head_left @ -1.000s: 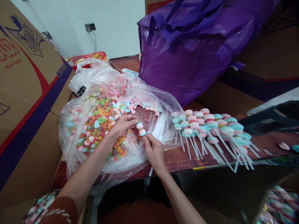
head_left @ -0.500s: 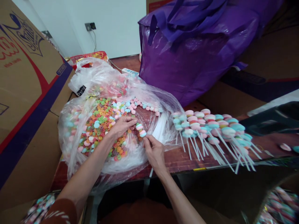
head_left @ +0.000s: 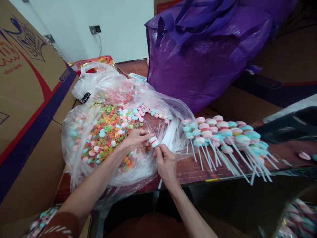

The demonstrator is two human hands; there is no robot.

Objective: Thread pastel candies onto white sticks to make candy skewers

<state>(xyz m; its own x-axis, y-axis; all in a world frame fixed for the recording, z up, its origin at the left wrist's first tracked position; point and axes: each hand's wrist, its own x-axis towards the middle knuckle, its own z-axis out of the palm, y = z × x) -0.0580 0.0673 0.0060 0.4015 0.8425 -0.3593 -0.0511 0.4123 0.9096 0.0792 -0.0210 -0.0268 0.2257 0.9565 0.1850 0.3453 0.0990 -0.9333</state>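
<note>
Between my two hands is a candy skewer, a short stack of pink, white and blue pieces. My right hand pinches its lower end, where the stick is mostly hidden by the fingers. At the stack's upper end the fingers of my left hand are closed; they cover part of it. Beneath and left of my hands, ring-shaped candies in orange, green and red lie mixed with pastel pieces on an opened clear plastic bag. White sticks lie bundled just beyond my right hand.
Finished-looking candy skewers are piled on the table to the right. A large purple bag stands behind. At the left rises a cardboard box. A power strip lies at the back.
Both hands have shifted slightly right with the candy skewer. My left fingers now sit closer over the stack's upper end, and fewer pieces show between the hands.
</note>
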